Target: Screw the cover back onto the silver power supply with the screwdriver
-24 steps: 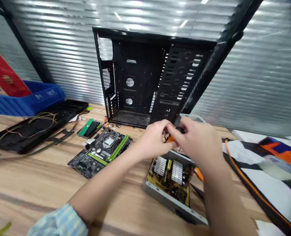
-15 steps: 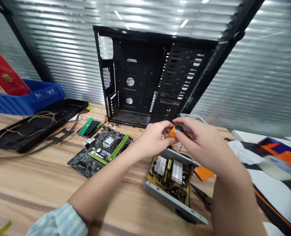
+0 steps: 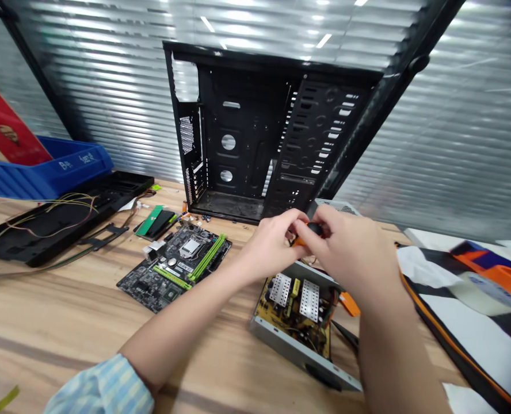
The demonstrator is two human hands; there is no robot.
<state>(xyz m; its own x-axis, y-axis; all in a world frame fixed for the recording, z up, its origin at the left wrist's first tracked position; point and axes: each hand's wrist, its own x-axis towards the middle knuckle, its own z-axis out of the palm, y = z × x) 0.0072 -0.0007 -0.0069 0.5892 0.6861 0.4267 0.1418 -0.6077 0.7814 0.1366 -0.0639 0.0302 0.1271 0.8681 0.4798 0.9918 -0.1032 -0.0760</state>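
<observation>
My left hand [image 3: 277, 240] and my right hand [image 3: 344, 244] meet above the back edge of an opened computer power supply [image 3: 296, 313]. Between their closed fingers is an orange-and-black screwdriver [image 3: 315, 229]; its rounded black end shows, while the rest is mostly covered by the fingers. Inside the power supply's grey metal shell are a yellowish circuit board, two perforated silver heat sinks and some wires. To the left of it a black motherboard [image 3: 178, 267] with lime-green slots lies flat on the wooden table [image 3: 78, 333].
An open black computer case [image 3: 247, 132] stands at the back against the blinds. On the left are a blue bin [image 3: 61, 169] and a black panel [image 3: 65, 215] with loose wires. Dark pliers [image 3: 346, 334] lie beside the power supply. An open black bag [image 3: 454, 345] with orange edging is at right.
My right hand has drawn in over the screwdriver and turned, hiding more of its orange part. My left hand has stayed nearly in place. The view has shifted slightly.
</observation>
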